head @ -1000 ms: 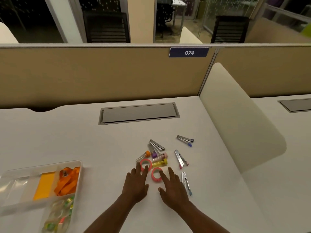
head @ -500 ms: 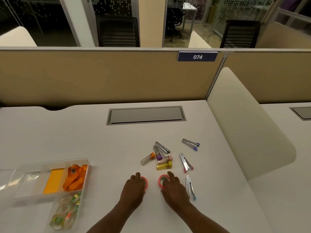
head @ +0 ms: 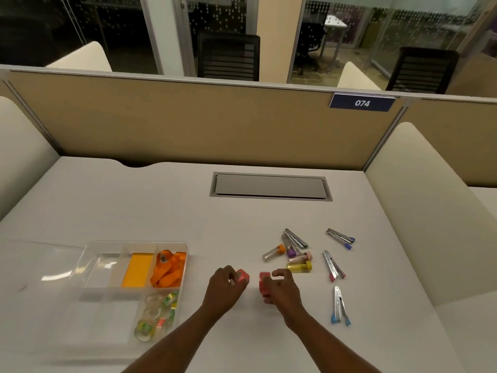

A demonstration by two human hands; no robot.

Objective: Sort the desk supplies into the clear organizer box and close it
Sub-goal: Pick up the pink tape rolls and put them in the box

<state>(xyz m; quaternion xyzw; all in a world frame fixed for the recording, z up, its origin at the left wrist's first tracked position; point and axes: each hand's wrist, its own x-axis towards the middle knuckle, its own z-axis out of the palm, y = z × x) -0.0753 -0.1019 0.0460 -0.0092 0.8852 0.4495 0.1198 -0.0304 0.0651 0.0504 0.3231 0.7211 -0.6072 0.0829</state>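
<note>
My left hand [head: 226,288] grips a pink tape roll [head: 242,275], lifted on edge. My right hand [head: 281,290] grips a second pink tape roll [head: 263,285], also on edge. The clear organizer box [head: 185,247] lies open to the left, holding an orange pad [head: 135,269], orange straps [head: 169,269] and several clear tape rolls [head: 154,316]. Its clear lid [head: 40,265] lies flat to the left of it. Right of my hands lie several small capped tubes [head: 298,265] and several metal staple removers [head: 340,305].
A grey cable hatch [head: 270,186] is set into the white desk [head: 134,205] farther back. A tan partition [head: 188,125] with a sign reading 074 closes the far side. A cream divider [head: 430,211] bounds the desk on the right.
Both hands went from flat on the desk over the pink tape rolls to closed around them, lifting one each. The view has shifted right, so the box appears nearer the middle.
</note>
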